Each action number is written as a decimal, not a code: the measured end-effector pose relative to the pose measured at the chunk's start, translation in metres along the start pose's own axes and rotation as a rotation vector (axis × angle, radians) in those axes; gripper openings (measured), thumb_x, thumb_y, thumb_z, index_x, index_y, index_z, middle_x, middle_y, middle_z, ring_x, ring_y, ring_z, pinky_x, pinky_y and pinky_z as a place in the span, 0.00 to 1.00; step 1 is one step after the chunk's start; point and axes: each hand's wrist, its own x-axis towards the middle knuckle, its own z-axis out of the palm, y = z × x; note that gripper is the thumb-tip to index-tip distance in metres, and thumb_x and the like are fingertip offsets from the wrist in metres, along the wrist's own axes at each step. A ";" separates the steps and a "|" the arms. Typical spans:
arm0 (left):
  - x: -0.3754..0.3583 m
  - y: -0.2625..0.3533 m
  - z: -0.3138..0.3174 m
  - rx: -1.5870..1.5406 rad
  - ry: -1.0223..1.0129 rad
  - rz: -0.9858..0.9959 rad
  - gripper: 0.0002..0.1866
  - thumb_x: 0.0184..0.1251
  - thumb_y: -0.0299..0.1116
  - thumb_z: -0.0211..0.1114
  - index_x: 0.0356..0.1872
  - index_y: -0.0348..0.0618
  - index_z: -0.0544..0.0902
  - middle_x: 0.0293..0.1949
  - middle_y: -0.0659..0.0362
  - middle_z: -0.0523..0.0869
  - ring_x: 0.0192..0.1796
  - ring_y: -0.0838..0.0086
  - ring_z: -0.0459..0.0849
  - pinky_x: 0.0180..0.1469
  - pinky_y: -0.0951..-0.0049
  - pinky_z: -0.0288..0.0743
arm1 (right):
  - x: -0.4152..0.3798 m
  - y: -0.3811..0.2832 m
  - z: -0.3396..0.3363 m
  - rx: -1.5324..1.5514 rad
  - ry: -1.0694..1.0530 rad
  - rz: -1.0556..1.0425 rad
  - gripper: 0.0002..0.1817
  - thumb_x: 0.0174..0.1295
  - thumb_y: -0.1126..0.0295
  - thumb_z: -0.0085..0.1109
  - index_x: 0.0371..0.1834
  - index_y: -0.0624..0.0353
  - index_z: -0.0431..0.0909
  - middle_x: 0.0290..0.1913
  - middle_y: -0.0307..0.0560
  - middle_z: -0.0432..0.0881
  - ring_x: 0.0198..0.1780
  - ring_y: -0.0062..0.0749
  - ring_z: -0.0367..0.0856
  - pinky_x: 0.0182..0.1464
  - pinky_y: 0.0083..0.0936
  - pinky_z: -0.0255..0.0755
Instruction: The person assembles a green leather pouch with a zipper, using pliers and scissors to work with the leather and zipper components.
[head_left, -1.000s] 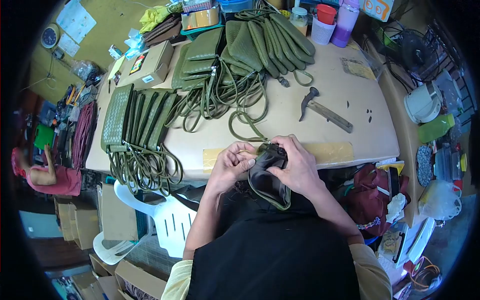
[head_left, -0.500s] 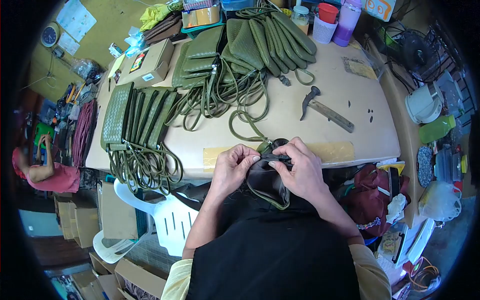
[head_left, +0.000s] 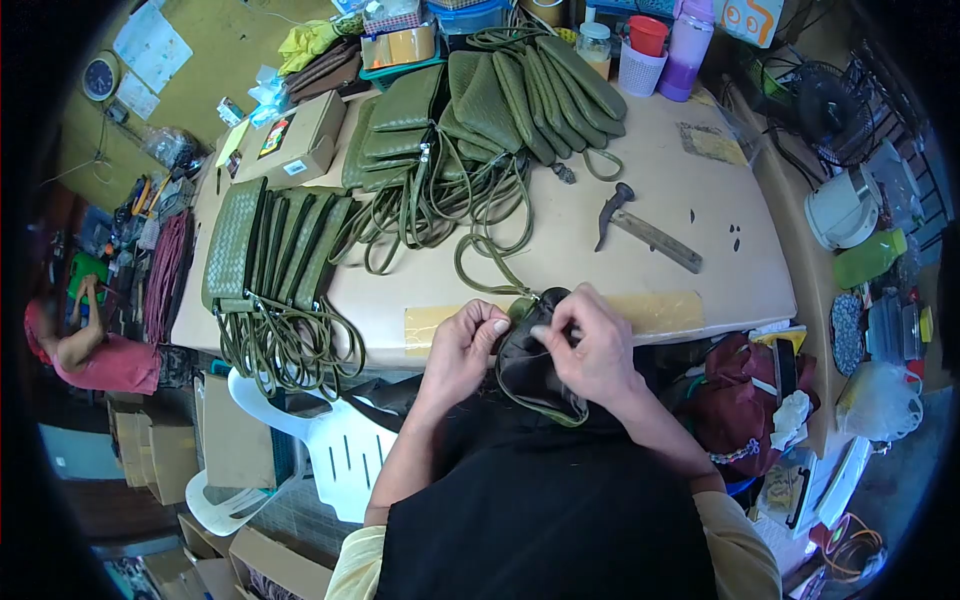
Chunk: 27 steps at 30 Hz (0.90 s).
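Note:
At the table's near edge I hold a green pouch (head_left: pixel 532 372) turned so its dark lining shows. My left hand (head_left: pixel 462 345) pinches its left rim. My right hand (head_left: pixel 590 345) grips the top of the pouch by the opening, fingers curled into the lining. A green strap (head_left: pixel 480 262) runs from the pouch up onto the table (head_left: pixel 720 270). A hammer (head_left: pixel 642 228) lies on the table beyond my right hand.
A row of green woven pouches (head_left: pixel 270 245) with hanging straps lies at the left edge, another pile of pouches (head_left: pixel 490 90) at the back. A cardboard box (head_left: pixel 295 135), cups and a purple bottle (head_left: pixel 680 45) stand behind. A white plastic chair (head_left: pixel 330 440) is below left; a person in red (head_left: pixel 85 345) sits far left.
My hands shifted slightly on the pouch: the right fingers have worked further into the lining and the pouch has turned a little. The view has tipped slightly.

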 end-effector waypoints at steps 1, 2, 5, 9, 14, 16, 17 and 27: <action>0.001 -0.004 -0.001 -0.247 -0.026 -0.094 0.10 0.73 0.31 0.58 0.34 0.35 0.77 0.30 0.58 0.83 0.32 0.78 0.79 0.38 0.78 0.74 | 0.002 0.002 -0.001 0.092 0.061 0.048 0.13 0.54 0.69 0.69 0.37 0.57 0.73 0.37 0.43 0.74 0.35 0.39 0.80 0.36 0.38 0.74; 0.002 -0.008 -0.002 -0.494 -0.052 -0.188 0.11 0.75 0.34 0.57 0.34 0.37 0.76 0.31 0.58 0.84 0.33 0.79 0.79 0.38 0.78 0.74 | 0.006 0.007 0.001 0.173 0.134 0.092 0.16 0.54 0.69 0.70 0.44 0.58 0.76 0.36 0.46 0.75 0.37 0.38 0.80 0.41 0.33 0.75; 0.006 -0.033 -0.004 -0.615 -0.053 -0.187 0.13 0.77 0.37 0.54 0.34 0.39 0.75 0.33 0.59 0.84 0.34 0.81 0.78 0.38 0.81 0.74 | 0.015 0.039 0.001 0.067 0.156 -0.004 0.17 0.56 0.71 0.69 0.48 0.60 0.79 0.39 0.46 0.77 0.40 0.34 0.80 0.47 0.29 0.75; 0.017 -0.017 0.006 -0.243 0.117 0.088 0.05 0.69 0.27 0.61 0.43 0.39 0.80 0.43 0.55 0.83 0.33 0.80 0.79 0.36 0.78 0.76 | 0.014 0.066 0.013 0.481 -0.099 0.195 0.12 0.60 0.72 0.65 0.46 0.64 0.82 0.41 0.44 0.79 0.42 0.26 0.79 0.51 0.24 0.72; 0.036 -0.032 0.008 0.215 0.082 0.513 0.15 0.54 0.19 0.71 0.44 0.44 0.88 0.52 0.54 0.81 0.34 0.74 0.82 0.36 0.76 0.79 | 0.016 0.068 0.010 0.441 -0.131 0.284 0.11 0.62 0.74 0.62 0.46 0.67 0.81 0.38 0.37 0.80 0.44 0.19 0.75 0.52 0.20 0.68; 0.040 -0.035 0.009 0.229 0.072 0.497 0.12 0.52 0.19 0.72 0.39 0.42 0.89 0.47 0.54 0.84 0.36 0.71 0.85 0.39 0.74 0.81 | 0.015 0.073 0.012 0.479 -0.121 0.305 0.09 0.63 0.74 0.61 0.44 0.67 0.82 0.37 0.36 0.81 0.43 0.17 0.75 0.51 0.20 0.68; 0.043 -0.037 0.010 0.201 0.067 0.558 0.12 0.53 0.19 0.71 0.39 0.41 0.88 0.44 0.54 0.86 0.37 0.69 0.86 0.41 0.74 0.81 | 0.015 0.075 0.013 0.477 -0.119 0.306 0.09 0.63 0.74 0.61 0.44 0.67 0.82 0.37 0.36 0.81 0.43 0.17 0.75 0.51 0.20 0.68; 0.040 -0.004 0.004 0.263 -0.046 0.566 0.11 0.52 0.15 0.67 0.36 0.37 0.87 0.40 0.51 0.88 0.44 0.66 0.89 0.46 0.72 0.84 | 0.030 0.039 0.003 0.215 -0.042 0.086 0.14 0.57 0.65 0.69 0.42 0.62 0.82 0.38 0.46 0.82 0.40 0.35 0.83 0.47 0.28 0.74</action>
